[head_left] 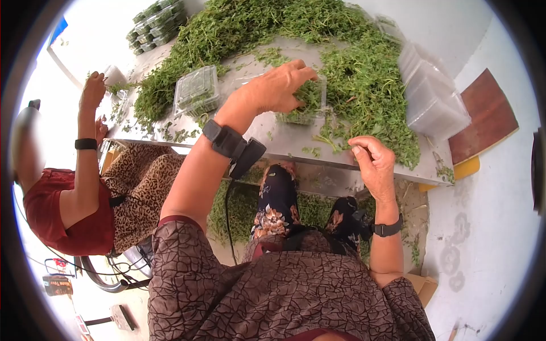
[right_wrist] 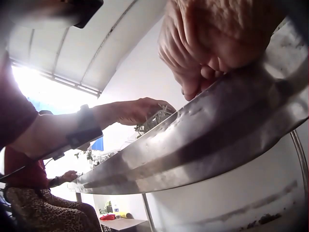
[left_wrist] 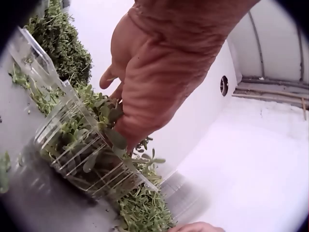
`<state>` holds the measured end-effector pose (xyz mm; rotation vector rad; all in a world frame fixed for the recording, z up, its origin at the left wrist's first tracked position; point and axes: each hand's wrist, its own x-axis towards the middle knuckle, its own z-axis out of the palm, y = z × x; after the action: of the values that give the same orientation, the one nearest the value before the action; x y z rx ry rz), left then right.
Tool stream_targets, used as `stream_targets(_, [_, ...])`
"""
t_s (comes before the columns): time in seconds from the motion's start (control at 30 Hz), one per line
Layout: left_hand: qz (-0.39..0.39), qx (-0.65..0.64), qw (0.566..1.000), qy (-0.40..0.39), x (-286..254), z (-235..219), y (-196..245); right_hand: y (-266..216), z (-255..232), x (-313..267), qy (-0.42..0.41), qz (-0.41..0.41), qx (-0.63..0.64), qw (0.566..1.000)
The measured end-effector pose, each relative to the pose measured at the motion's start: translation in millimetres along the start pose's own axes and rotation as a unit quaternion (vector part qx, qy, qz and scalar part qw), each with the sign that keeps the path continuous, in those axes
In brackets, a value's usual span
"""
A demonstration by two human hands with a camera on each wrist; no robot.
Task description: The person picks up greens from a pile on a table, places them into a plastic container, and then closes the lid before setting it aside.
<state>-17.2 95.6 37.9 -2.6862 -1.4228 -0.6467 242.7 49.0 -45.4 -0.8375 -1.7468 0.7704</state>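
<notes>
My left hand [head_left: 277,88] reaches down into an open clear plastic box [head_left: 324,98], touching the leafy green sprigs [left_wrist: 87,140] inside, its thumb and fingers apart. Up close in the left wrist view, leaves poke out past the rim of the box [left_wrist: 67,108], and some fingertips are hidden among them. At the table's front edge, my right hand [head_left: 375,165] has curled fingers, thumb against forefinger, pinching the stem end of a small green sprig [head_left: 329,141]. In the right wrist view the right hand [right_wrist: 212,48] hides its own fingertips behind the metal edge.
A big heap of greens [head_left: 364,85] curves across the metal table [head_left: 278,149]. Beside the box sits a lidded filled box [head_left: 197,91]; filled boxes [head_left: 156,25] are stacked at the back left. Empty boxes [head_left: 432,96] stand at right. Another person [head_left: 74,210] works at left.
</notes>
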Motion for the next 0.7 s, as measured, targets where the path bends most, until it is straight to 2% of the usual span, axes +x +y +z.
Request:
stream_targets(0.07, [0.009,0.079,0.997,0.022,2,1,-2,0,0,0,0.002,-0.011,-0.014,1.0])
stream_targets(0.1, [0.009,0.079,0.997,0.022,3,-1,0,0,0,0,0.002,-0.011,-0.019,1.0])
stream_targets(0.17, [0.077,0.204,0.971,0.102,5,-6,6,-2,0,0,0.001,-0.01,-0.023,1.0])
stream_targets(0.3, [0.027,0.203,0.977,0.055,7,-11,12,-2,-1,-1,-0.003,-0.015,-0.029,0.999])
stream_targets(0.4, [0.018,0.136,0.99,0.029,6,-9,6,-1,0,0,-0.004,-0.022,-0.028,0.999])
stream_targets(0.47, [0.001,-0.004,1.0,0.012,4,-9,2,-1,-1,-1,-0.007,-0.018,-0.024,1.0])
stream_targets(0.5, [-0.001,-0.006,1.0,0.012,3,-11,0,0,-2,-1,-0.009,-0.018,-0.025,0.999])
stream_targets(0.57, [-0.022,-0.088,0.994,-0.054,-1,-14,-3,0,-2,-1,-0.014,-0.017,-0.026,0.999])
stream_targets(0.7, [-0.033,-0.118,0.991,-0.047,-13,-26,-1,0,-1,0,-0.013,-0.029,-0.027,0.999])
